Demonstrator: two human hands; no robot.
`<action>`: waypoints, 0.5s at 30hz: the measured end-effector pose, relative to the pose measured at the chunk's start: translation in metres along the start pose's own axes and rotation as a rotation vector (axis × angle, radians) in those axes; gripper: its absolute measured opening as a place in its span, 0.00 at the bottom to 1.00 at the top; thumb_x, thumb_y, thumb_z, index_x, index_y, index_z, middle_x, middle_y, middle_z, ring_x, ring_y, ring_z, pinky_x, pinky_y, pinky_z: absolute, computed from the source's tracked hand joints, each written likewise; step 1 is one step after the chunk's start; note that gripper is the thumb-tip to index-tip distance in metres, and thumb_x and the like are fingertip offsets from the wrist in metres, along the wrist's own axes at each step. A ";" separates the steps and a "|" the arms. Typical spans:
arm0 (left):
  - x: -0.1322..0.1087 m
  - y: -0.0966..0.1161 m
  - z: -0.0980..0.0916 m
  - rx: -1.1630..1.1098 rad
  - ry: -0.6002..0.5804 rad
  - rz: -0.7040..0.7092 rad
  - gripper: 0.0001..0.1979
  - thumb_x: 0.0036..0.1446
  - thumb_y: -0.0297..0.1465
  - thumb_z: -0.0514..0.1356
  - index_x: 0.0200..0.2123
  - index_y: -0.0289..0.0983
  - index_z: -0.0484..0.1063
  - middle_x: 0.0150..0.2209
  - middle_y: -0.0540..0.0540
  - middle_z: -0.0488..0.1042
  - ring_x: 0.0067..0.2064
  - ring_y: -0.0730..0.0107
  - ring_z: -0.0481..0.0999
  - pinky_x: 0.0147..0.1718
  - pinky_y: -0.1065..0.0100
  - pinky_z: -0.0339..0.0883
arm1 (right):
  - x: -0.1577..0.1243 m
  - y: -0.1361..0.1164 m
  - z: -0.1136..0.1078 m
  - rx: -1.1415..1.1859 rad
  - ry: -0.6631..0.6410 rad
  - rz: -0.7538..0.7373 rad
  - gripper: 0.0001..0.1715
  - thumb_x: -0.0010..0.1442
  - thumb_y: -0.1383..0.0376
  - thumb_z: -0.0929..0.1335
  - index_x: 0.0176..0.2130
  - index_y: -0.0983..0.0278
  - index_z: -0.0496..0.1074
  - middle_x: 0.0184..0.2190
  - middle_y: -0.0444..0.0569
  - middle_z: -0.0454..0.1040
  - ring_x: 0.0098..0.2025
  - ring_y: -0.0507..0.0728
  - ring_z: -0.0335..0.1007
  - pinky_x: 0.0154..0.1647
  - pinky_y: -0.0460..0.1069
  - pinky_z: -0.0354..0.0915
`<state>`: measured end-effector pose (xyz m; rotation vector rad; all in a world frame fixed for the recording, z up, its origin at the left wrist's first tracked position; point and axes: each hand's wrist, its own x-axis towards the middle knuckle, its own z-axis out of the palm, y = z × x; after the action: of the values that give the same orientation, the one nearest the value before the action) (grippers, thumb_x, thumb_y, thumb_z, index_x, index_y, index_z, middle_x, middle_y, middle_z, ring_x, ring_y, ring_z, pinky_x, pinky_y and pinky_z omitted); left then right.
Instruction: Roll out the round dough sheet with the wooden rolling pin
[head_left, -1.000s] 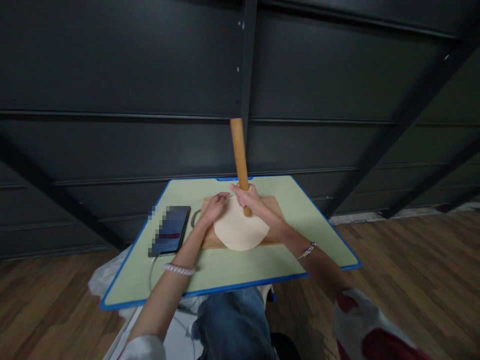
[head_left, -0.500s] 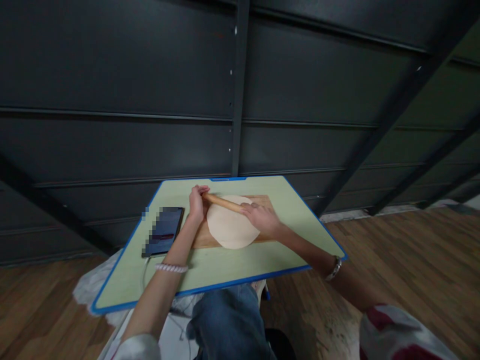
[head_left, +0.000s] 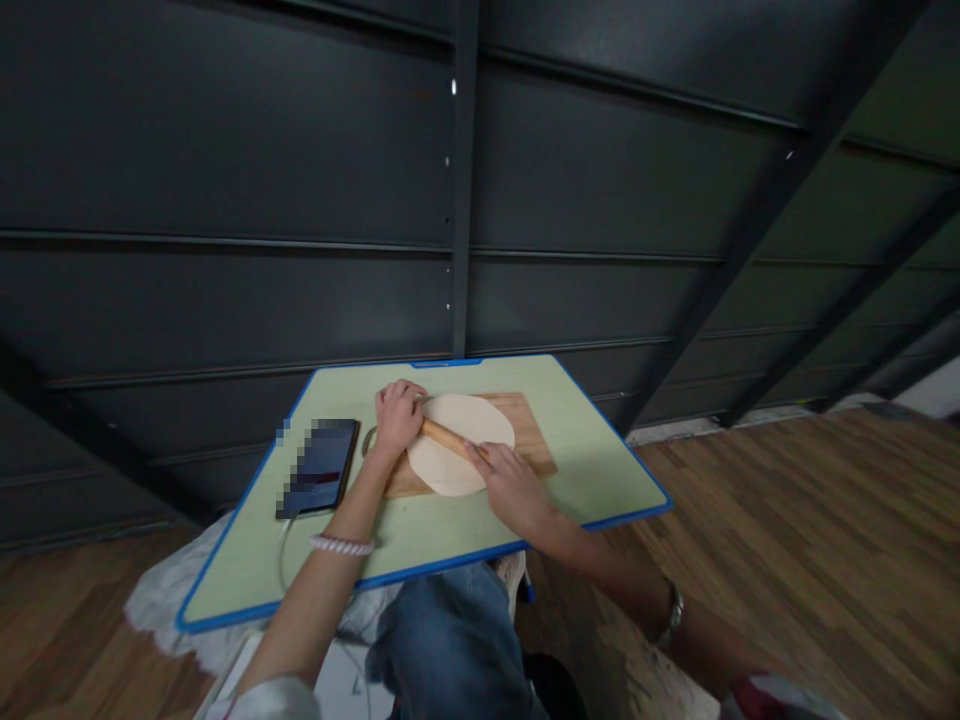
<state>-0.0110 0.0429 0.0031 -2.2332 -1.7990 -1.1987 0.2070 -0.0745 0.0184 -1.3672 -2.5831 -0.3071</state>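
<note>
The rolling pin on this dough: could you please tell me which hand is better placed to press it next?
Probably the right hand: its fingers lie on the rolling pin over the dough, while the left hand sits at the pin's far end, by the dough's edge.

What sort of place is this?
Likely an improvised indoor dough-rolling spot, not a kitchen: rolling pin and dough on a wooden board, blue-edged green tabletop, dark metal panelling behind.
</note>
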 end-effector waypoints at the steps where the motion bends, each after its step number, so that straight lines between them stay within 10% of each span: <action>1: -0.002 0.004 -0.002 0.028 -0.039 0.056 0.15 0.54 0.26 0.48 0.39 0.39 0.72 0.45 0.42 0.72 0.52 0.59 0.66 0.55 0.54 0.52 | -0.002 0.000 0.002 0.018 0.020 -0.007 0.30 0.62 0.74 0.56 0.63 0.67 0.54 0.56 0.58 0.64 0.57 0.59 0.58 0.55 0.53 0.57; 15: 0.017 0.031 0.029 -0.003 -0.373 0.050 0.19 0.59 0.37 0.50 0.50 0.39 0.69 0.60 0.41 0.62 0.64 0.57 0.52 0.61 0.51 0.34 | 0.055 0.072 0.017 0.027 0.069 0.181 0.28 0.68 0.57 0.51 0.56 0.70 0.64 0.56 0.58 0.66 0.59 0.59 0.57 0.59 0.54 0.48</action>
<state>0.0311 0.0599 0.0055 -2.6268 -1.8347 -0.8166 0.2345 0.0132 0.0235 -1.5394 -2.3785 -0.2841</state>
